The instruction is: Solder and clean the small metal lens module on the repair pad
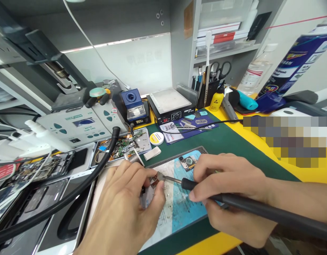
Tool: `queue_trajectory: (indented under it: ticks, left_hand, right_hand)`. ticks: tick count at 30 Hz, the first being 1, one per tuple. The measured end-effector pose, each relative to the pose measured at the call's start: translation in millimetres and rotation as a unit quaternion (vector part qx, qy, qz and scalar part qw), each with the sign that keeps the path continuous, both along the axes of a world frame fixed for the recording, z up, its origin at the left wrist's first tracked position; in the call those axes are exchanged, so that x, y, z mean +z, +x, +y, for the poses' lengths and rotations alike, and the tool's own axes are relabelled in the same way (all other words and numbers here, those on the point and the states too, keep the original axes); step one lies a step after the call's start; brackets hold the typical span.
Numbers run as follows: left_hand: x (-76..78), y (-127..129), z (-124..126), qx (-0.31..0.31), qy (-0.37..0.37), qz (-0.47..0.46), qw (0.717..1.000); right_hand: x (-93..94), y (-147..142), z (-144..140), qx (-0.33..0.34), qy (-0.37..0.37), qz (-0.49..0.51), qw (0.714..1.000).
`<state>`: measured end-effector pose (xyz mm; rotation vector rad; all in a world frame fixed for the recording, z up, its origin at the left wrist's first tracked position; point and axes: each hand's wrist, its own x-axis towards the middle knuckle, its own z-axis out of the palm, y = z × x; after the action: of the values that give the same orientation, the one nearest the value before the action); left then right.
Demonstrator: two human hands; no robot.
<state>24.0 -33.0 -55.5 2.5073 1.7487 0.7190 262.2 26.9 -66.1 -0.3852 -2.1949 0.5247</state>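
Near the front middle, my left hand [126, 202] pinches a small electronic part [154, 181] between thumb and forefinger; the fingers cover much of it, so its exact kind is unclear. My right hand [229, 184] is closed around a black-handled soldering iron [188, 184] like a pen. The iron's metal tip reaches the part at my left fingertips; whether it touches cannot be made out. Both hands are over a worn blue and white work pad [187, 209]. A small phone part with a round disc [189, 162] lies on the pad beside my right fingers.
A black hose [99, 166] arcs across the left, over phones and boards. Behind stand a soldering station [78, 125], a tip cleaner stand [135, 106] and a heating plate [171, 102]. A tray of circuit scraps [143, 143], a round tin [156, 138] and a yellow bottle [217, 99] are nearby.
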Motion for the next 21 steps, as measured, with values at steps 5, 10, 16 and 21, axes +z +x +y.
queue_trajectory:
  ticks: [5, 10, 16, 21]
  left_hand:
    - [-0.6, -0.7, -0.2, -0.001, 0.006, 0.002, 1.000]
    - [0.7, -0.2, -0.3, -0.003, 0.005, 0.009, 1.000]
    - [2.1, 1.5, -0.8, 0.004, 0.007, 0.012, 1.000]
    - [2.0, 2.6, -1.8, -0.002, 0.027, 0.014, 1.000]
  right_hand:
    - [16.0, -3.4, -1.5, -0.004, -0.043, 0.006, 0.999]
    - [27.0, -4.2, 0.5, -0.028, -0.196, 0.018, 0.980]
    - [27.6, -3.8, 9.7, -0.049, -0.489, 0.031, 0.870]
    - [31.8, -8.9, 12.9, -0.061, -0.547, 0.063, 0.833]
